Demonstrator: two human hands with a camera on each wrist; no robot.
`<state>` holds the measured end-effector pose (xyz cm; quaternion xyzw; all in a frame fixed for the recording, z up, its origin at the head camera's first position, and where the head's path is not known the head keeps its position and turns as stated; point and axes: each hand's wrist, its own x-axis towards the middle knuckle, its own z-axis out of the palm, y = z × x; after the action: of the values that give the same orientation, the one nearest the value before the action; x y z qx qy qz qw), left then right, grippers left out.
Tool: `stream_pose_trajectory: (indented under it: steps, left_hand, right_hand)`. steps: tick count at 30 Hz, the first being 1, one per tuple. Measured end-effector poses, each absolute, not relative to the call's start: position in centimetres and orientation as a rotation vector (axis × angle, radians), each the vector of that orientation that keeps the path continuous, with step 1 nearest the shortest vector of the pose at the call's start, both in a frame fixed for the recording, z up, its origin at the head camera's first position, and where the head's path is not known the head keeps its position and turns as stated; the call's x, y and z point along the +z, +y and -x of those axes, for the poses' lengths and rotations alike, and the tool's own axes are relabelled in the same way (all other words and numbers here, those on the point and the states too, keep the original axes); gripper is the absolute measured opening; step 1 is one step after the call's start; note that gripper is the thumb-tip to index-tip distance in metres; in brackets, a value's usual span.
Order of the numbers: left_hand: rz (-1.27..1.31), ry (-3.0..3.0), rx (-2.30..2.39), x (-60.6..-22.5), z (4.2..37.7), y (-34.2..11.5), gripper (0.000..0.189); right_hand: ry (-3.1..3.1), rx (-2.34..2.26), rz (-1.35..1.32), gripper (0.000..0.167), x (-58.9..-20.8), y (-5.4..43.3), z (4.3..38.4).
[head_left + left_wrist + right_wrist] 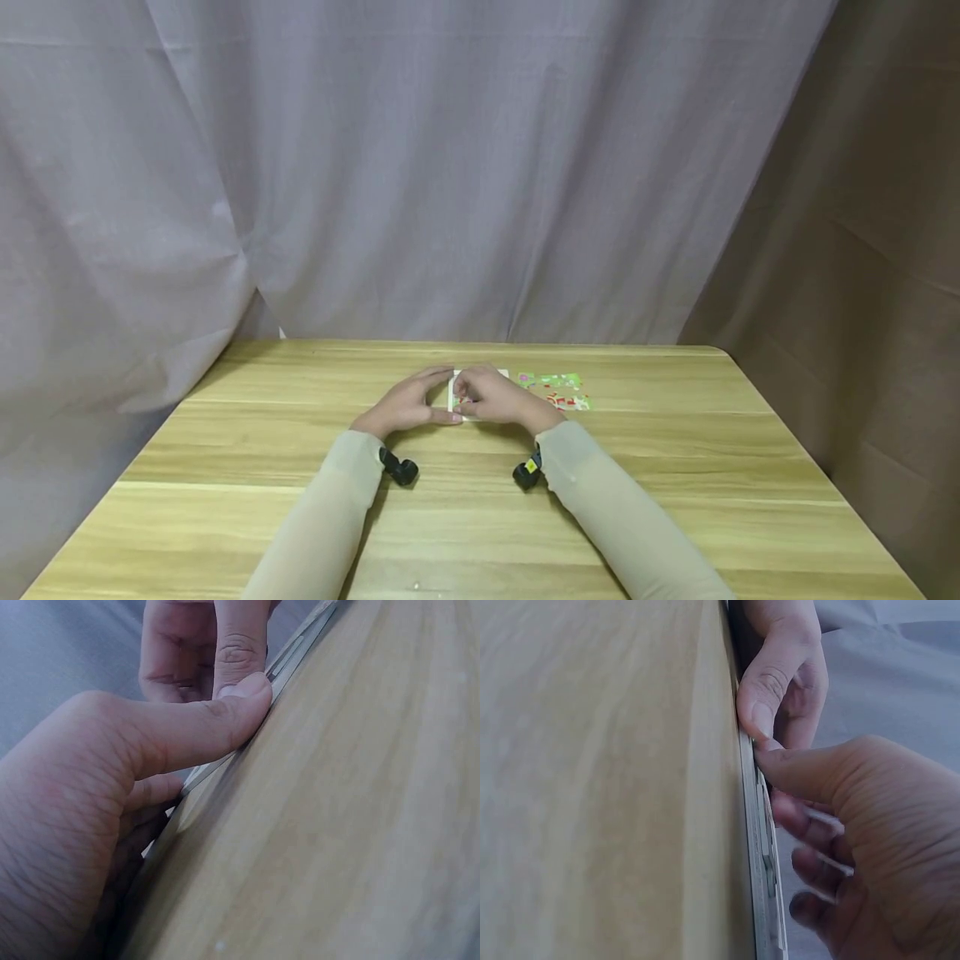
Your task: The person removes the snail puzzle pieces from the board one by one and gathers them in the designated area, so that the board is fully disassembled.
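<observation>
A flat white-bordered puzzle board (451, 395) lies toward the far side of the table, mostly covered by the hands. My left hand (408, 404) spans its left end, thumb along the near edge and fingers at the far corner, fairly straight. Over the board, my right hand (495, 396) has its thumb and forefinger bent toward each other at a small printed puzzle piece (460, 402). Both thumbs meet at the board's edge in the right wrist view. Stacked thin layers show along the board's side (767, 855) there.
Several green, red and white printed pieces (570, 381) lie on the wooden table (465, 533) just right of the board. Behind the table's far edge hangs a grey curtain (420, 167). Black wrist cameras (406, 473) stick out inward from both sleeves.
</observation>
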<state>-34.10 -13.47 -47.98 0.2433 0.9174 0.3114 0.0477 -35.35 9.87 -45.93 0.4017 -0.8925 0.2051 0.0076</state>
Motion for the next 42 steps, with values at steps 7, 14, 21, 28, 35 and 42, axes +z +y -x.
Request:
stream_pose_trajectory:
  steps: [7, 14, 21, 28, 35, 42]
  left_hand:
    - [-0.727, 2.786, 0.954, -48.11, 33.92, -13.35, 0.101]
    - [-0.747, 2.791, 0.933, -47.97, 34.10, -13.42, 0.102]
    - [-0.752, 2.802, 0.944, -47.95, 34.23, -13.63, 0.102]
    - [-0.758, 2.807, 0.926, -48.11, 34.23, -13.52, 0.103]
    - [-0.753, 2.797, 0.930, -47.87, 34.12, -13.49, 0.103]
    - [-0.740, 2.792, 0.950, -47.80, 33.91, -13.55, 0.103]
  right_hand:
    - [-2.846, 0.615, -1.191, 0.023, -45.95, 9.98, 34.81]
    - [-2.821, 0.656, -1.195, 0.018, -45.86, 9.82, 34.85]
    - [-2.789, 0.782, -1.241, 0.021, -45.44, 9.75, 35.05]
    - [-2.795, 0.822, -1.344, 0.013, -45.23, 10.23, 35.17]
    - [-2.795, 0.834, -1.333, 0.014, -45.32, 10.46, 35.29]
    - [-2.776, 0.914, -1.259, 0.024, -45.44, 10.56, 35.41]
